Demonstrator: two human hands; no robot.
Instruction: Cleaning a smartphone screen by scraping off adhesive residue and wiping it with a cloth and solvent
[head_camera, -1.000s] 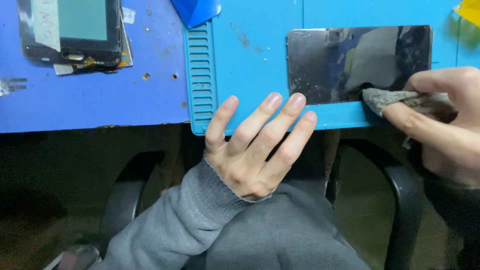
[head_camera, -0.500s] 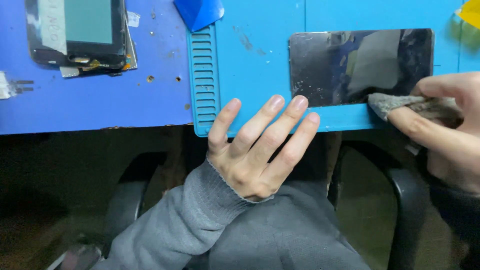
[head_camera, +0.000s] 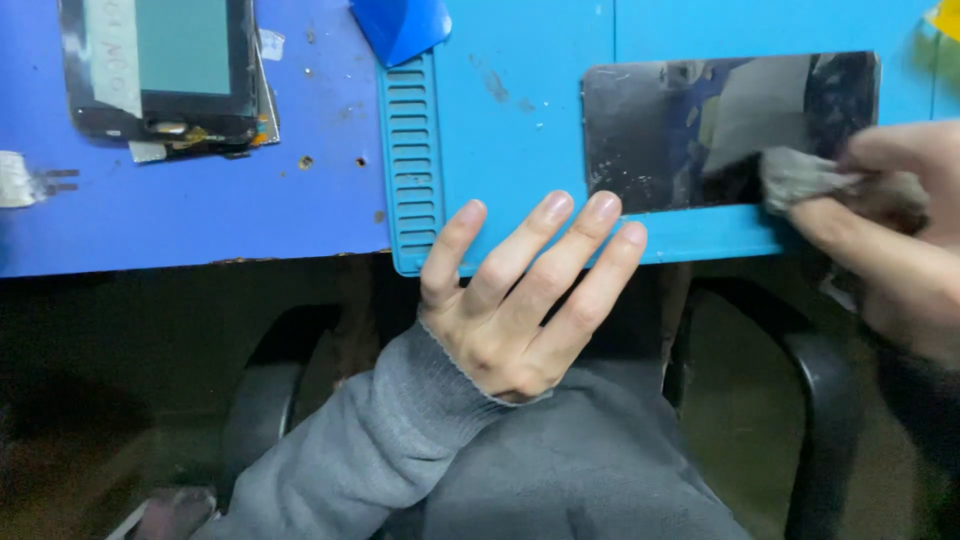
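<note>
**On the blue mat: a cloth pressed to a dark glass panel**

Head view. At the right edge of the picture, the right hand has its fingers closed together on a small grey cloth, pinching it and pressing it against the lower right part of a dark glossy panel. The panel lies flat on a light blue work mat, its long side running left to right, close to the mat's near edge; specks and smears show on its left part.

The left hand lies palm down with its fingers spread apart and holds nothing. Its fingertips rest on the mat's near edge, just beside the panel's lower left corner; whether they touch the panel I cannot tell. A grey sleeve covers the wrist.

Along the mat's left side runs a ribbed strip. Further left, on the darker blue table, lies a phone screen assembly. A blue plastic pick sits at the top edge.
</note>
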